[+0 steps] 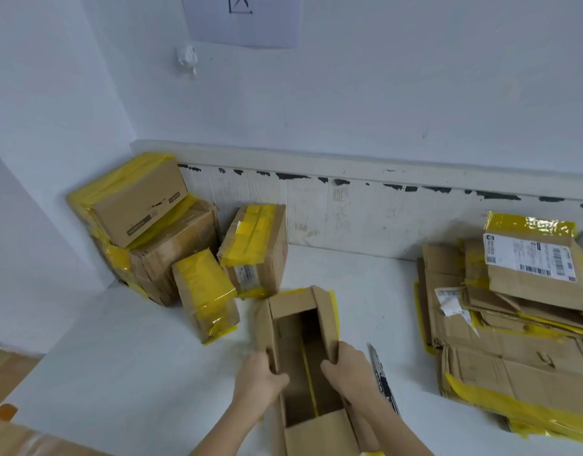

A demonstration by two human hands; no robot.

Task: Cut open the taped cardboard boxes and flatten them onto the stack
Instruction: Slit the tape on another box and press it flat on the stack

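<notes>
Open box point(303, 357): on the white counter point(135, 357), flaps up, near end cut off by the frame.
Left hand point(262, 373): grips the left wall.
Right hand point(346, 366): grips the right wall.
Knife point(382, 376): beside the right hand, partly hidden.
Flattened stack point(513, 324): right, runs out of frame.
Taped boxes point(171, 238): back left corner.

Brown cardboard boxes point(171, 238) with yellow tape point(250, 235), white table point(119, 350), barcoded white label point(530, 256)

Bare parcel-unpacking corner: taped boxes point(198, 245), flattened cardboard stack point(513, 340), white table point(119, 357)
</notes>
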